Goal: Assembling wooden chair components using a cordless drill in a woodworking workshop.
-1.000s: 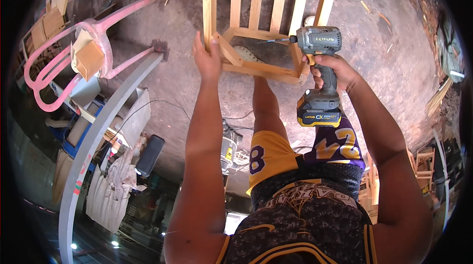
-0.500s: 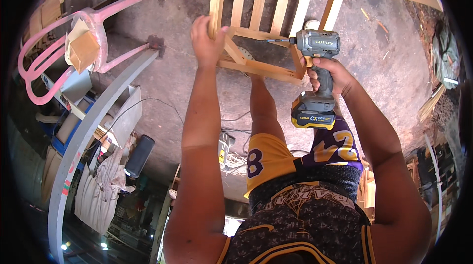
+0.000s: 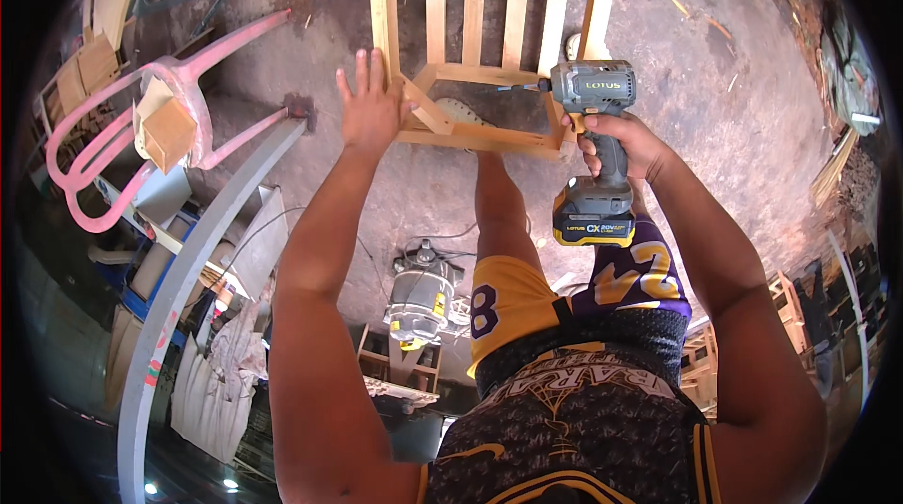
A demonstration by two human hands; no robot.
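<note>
My left hand [image 3: 370, 109] is spread flat, fingers open, pressing down on the front left corner of the bare wooden chair frame [image 3: 489, 53], right where the leg meets the angled corner brace. Not gripping anything there, just palm on wood.

My right hand [image 3: 616, 145] is wrapped tight round the handle of the cordless drill [image 3: 594, 151], a grey one with a yellow and black battery pack under my fist. The bit sticks out to the left of my fingers and its tip is up against the inside of the frame's right side, near the front rail. Can't tell if my trigger finger is pulling.

The frame stands on the rough concrete floor [image 3: 715, 118] just past both hands, slats on the far side. My foot in a sandal [image 3: 461, 112] shows through the frame between my hands.

Further out to the left of my left hand there's a pink chair frame [image 3: 179, 118] with a small wooden block [image 3: 167, 133] on it. Closer to me, below my hands, a small motor [image 3: 419, 292] sits on the floor beside my leg.
</note>
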